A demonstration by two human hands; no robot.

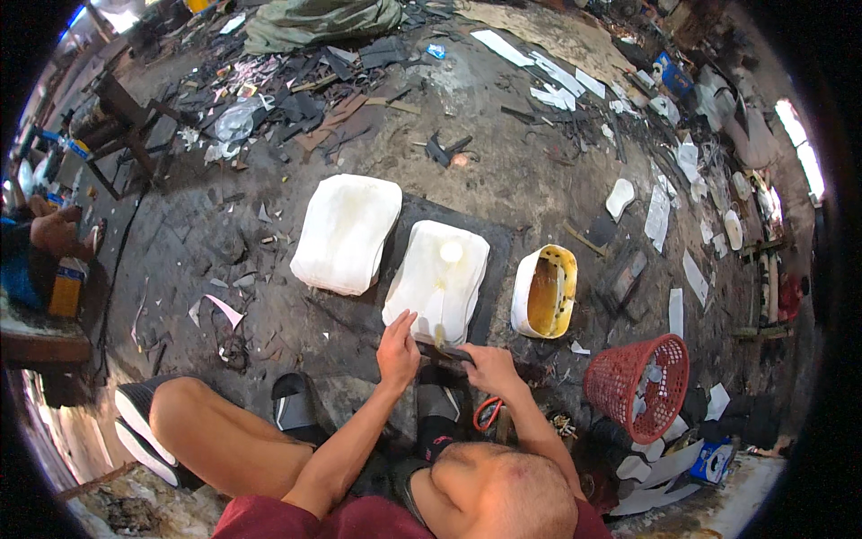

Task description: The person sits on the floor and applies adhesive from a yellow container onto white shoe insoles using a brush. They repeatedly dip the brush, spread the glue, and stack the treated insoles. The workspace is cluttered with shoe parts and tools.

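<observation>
In front of me lies a stack of white, round-cornered sheets (pixel 429 274), with a pale round spot and a wet-looking yellowish streak on its top. My left hand (pixel 397 352) rests at its near left edge, fingers stretched out against the sheets. A dark-handled brush (pixel 458 353) is gripped in my right hand (pixel 492 370), its pale bristles touching the stack's near edge. A second white stack (pixel 348 229) sits just to the left and farther away. On the right stands a cut-open white and yellow container (pixel 518 301) with amber liquid inside.
A red perforated basket (pixel 620 386) tilts at the lower right, near orange-handled scissors (pixel 488 413). Scraps (pixel 314 126) litter the far floor, below a green cloth bundle (pixel 319 25). A wooden stand (pixel 121 126) and another person's legs (pixel 58 229) are at the left.
</observation>
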